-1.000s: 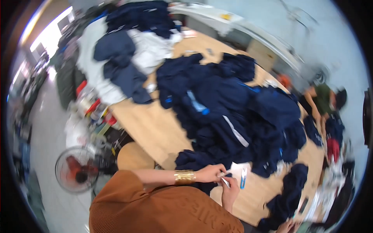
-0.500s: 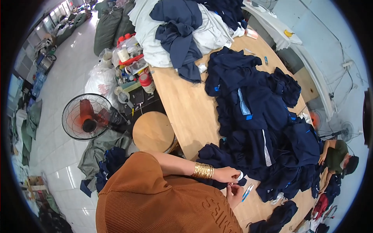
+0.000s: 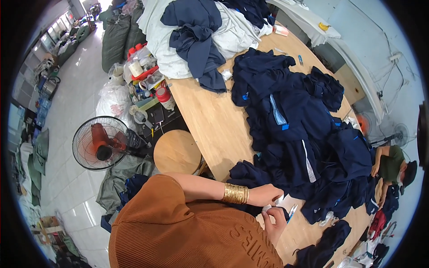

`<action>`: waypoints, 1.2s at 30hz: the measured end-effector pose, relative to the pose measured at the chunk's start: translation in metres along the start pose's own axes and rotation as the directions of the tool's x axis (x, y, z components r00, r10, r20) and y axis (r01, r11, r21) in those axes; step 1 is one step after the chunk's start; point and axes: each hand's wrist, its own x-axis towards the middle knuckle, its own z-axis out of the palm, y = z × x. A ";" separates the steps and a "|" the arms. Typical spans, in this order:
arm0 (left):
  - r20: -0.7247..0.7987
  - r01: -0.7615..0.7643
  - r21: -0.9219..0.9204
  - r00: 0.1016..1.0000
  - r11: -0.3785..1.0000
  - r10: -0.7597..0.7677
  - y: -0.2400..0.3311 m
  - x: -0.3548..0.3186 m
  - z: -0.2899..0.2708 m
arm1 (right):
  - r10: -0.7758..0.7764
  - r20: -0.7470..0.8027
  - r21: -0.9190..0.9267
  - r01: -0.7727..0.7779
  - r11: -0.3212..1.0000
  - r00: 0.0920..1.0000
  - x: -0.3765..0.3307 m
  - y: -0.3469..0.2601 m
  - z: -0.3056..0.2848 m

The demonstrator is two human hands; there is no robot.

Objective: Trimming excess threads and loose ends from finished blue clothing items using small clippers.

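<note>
Pale walls and a tiled floor (image 3: 73,107) surround a wooden table (image 3: 210,120), which runs up from the person; the clock is centred on the two hands. Navy clothes (image 3: 308,143) lie heaped at one o'clock, with a smaller navy piece (image 3: 324,245) at four. The left hand (image 3: 263,195), below gold bangles (image 3: 236,194), has its fingers bent over, with a white bit (image 3: 280,199) at their tips; I cannot tell whether it is gripped. Just beside it, at about six o'clock, the right hand (image 3: 276,222) pinches a white scrap (image 3: 267,208) between thumb and finger. That scrap sits at the middle of the dial, in the gap between the hands and over the near part of the table. Blue-handled snips (image 3: 292,212) lie close by at three o'clock (partly hidden by the right hand). At eleven, a slate garment (image 3: 196,44) drapes over white cloth (image 3: 161,49). A jar (image 3: 165,97) with a red lid stands between ten and eleven; a round stool (image 3: 177,152) is at ten, with a fan (image 3: 100,143) farther out, towards nine. Another person (image 3: 391,165) in dark green bends over the table between two and three.
</note>
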 end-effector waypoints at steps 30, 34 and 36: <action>0.243 0.337 -0.652 0.941 0.679 -0.234 0.012 -0.017 0.010 | 0.334 -0.247 0.381 -0.226 0.897 0.910 0.007 0.013 0.002; 0.102 0.227 -0.484 0.974 0.845 -0.203 0.020 -0.016 -0.003 | 0.426 -0.037 0.416 -0.374 0.829 0.904 0.011 0.008 -0.008; -0.038 0.120 -0.271 0.990 0.955 -0.136 0.028 -0.015 -0.012 | 0.426 0.025 0.445 -0.392 0.806 0.905 0.006 0.018 -0.012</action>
